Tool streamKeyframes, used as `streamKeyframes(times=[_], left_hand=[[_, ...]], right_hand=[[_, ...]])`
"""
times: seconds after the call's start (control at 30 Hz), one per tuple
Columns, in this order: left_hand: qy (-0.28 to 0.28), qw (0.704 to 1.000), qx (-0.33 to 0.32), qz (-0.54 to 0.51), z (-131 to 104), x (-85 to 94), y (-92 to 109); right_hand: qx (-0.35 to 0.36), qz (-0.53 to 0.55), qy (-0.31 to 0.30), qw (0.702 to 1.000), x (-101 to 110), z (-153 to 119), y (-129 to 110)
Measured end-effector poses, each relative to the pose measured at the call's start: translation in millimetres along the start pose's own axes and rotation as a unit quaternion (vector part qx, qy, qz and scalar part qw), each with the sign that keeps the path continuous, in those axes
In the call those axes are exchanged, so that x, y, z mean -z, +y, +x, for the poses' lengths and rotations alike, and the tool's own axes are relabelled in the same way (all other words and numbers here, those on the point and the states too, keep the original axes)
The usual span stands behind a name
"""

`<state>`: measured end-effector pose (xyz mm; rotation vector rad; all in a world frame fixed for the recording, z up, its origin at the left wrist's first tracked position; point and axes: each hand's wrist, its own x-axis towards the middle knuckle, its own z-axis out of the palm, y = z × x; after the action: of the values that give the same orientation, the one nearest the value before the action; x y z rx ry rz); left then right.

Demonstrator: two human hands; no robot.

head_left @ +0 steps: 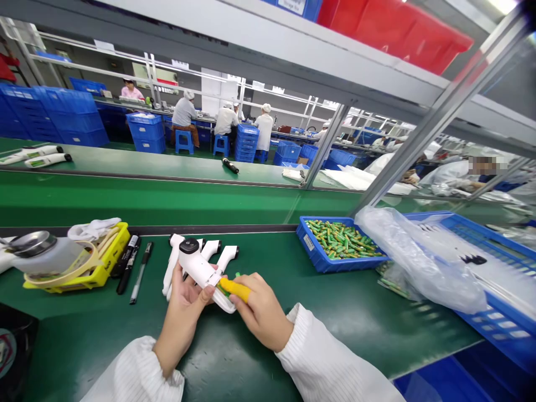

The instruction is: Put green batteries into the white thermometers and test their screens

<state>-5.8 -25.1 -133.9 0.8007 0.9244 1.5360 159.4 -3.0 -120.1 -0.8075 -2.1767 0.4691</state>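
Observation:
A white handheld device (200, 270) with a black round top is held tilted by my left hand (184, 304), its fingers wrapped round the body. The lower part of the device is open, and something green shows inside. My right hand (262, 312) is closed, with a yellow finger cover (237, 289) on a finger that reaches to the opening. Whether that hand also pinches a small part is hidden. Behind the device, several similar white devices (226, 258) lie on the green table (234, 357).
A blue tray (324, 261) of green batteries stands behind at right, beside a plastic bag (422, 262) and a large blue crate (502, 312). Pens (141, 272) and a yellow basket (100, 271) are at left. A metal post (402, 159) rises at right. People sit farther back.

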Motion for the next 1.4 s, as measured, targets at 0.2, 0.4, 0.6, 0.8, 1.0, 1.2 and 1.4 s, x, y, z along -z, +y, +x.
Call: streamKeyframes(times=[0.2,0.4,0.6,0.8,1.0,1.2,1.4], left_hand=[[-0.059,0.998,0.024,0.021,-3,-0.8,-5],[-0.028,0.999,-0.031,0.008,-1,2.3,-3],[0.018,0.997,-0.069,-0.001,1,3.6,0],[0.013,0.998,-0.058,-0.005,1,1.5,3],[-0.013,0.998,-0.053,0.01,1,5.6,4],[-0.107,0.992,-0.047,0.041,0,8.0,-1],[-0.149,0.983,-0.007,0.11,2,11.6,-6]], right_hand=[[-0.207,0.41,0.053,0.887,4,5,2],[-0.155,0.427,-0.008,0.891,-1,3,3],[-0.001,0.048,-0.088,0.995,5,2,1],[-0.048,0.177,0.003,0.983,5,1,2],[-0.112,0.219,-0.066,0.967,3,2,0],[-0.269,0.442,-0.122,0.847,-7,3,5],[-0.299,0.539,-0.1,0.781,-18,2,9]])
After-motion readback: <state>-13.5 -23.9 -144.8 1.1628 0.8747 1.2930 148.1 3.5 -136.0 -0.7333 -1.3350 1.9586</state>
